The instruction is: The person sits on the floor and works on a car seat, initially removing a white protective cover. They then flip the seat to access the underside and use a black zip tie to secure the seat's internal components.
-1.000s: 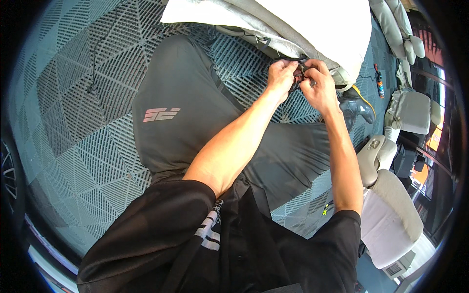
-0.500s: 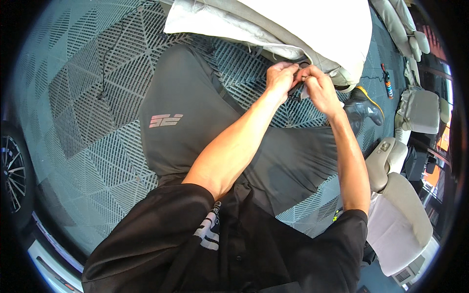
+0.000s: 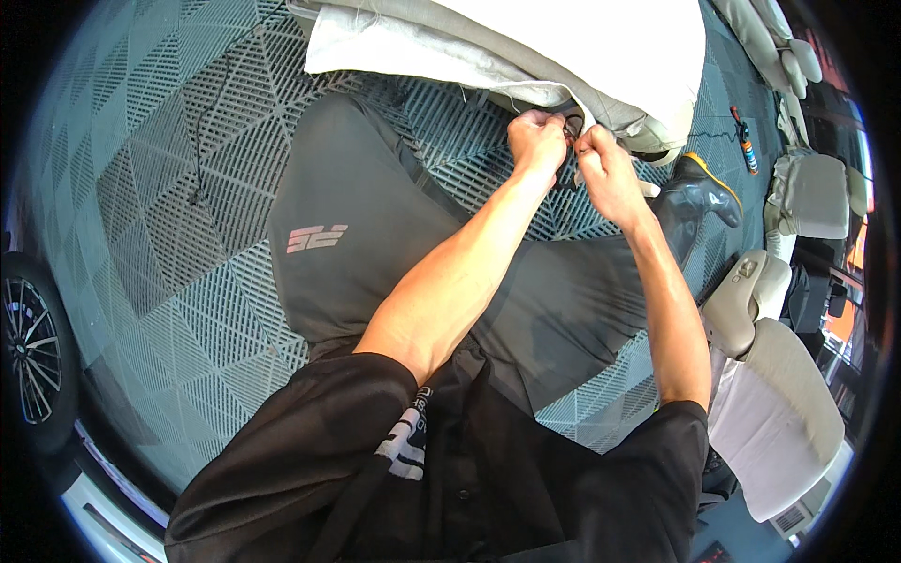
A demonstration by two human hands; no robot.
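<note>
A large car seat part with a pale fabric cover (image 3: 601, 56) lies in front of me at the top. Its edge folds back above my hands. My left hand (image 3: 537, 145) is closed at that edge, beside a dark piece (image 3: 572, 125) in the gap under the cover. What its fingers hold is hidden. A pale strip of the cover's edge runs down to my right hand (image 3: 608, 174), whose fingers are pinched on it. The hands are close together, with the dark piece between them.
My bent legs in dark trousers (image 3: 375, 197) lie under my arms on the grid-tile floor (image 3: 225, 291). A black boot (image 3: 699, 195) is right of my hands. Farther right are a small canister (image 3: 748, 155) and several beige seats (image 3: 770, 413). A car wheel (image 3: 33, 347) stands at far left.
My hands have drawn slightly apart. The right fingers have shifted from beside the left fingertips to the pale edge strip. The view has shifted a little.
</note>
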